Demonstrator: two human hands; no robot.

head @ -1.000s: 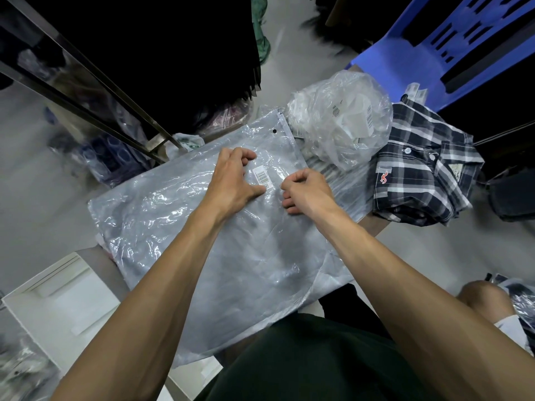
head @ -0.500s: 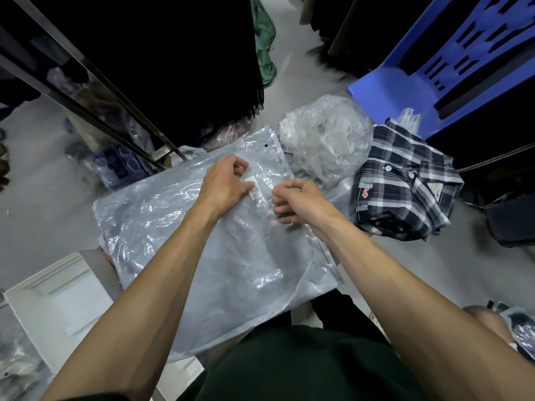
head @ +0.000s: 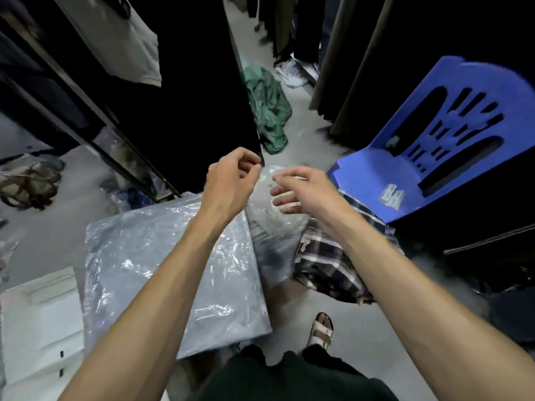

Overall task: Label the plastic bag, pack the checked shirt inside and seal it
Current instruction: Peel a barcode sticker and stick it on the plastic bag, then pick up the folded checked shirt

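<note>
The clear plastic bag (head: pixel 162 270) lies flat in front of me, wrinkled and shiny. Its barcode label is hidden behind my left forearm. The folded checked shirt (head: pixel 327 264) lies to its right, partly under my right forearm and a crumpled heap of clear bags (head: pixel 275 227). My left hand (head: pixel 231 183) hovers above the bag's far right corner, fingers curled with thumb against fingertip and nothing seen in it. My right hand (head: pixel 301 189) hovers over the crumpled heap with fingers spread, holding nothing.
A blue plastic chair (head: pixel 405 175) stands at the right with small barcode labels (head: pixel 392 196) on its seat. A white box (head: pixel 40 319) sits at lower left. Dark hanging clothes on racks line both sides, a green cloth (head: pixel 269 111) lies on the floor ahead, and my sandalled foot (head: pixel 321 331) is below.
Both hands have lifted off the label on the plastic bag and moved up and forward. My head has tilted up, showing more of the aisle and chair.
</note>
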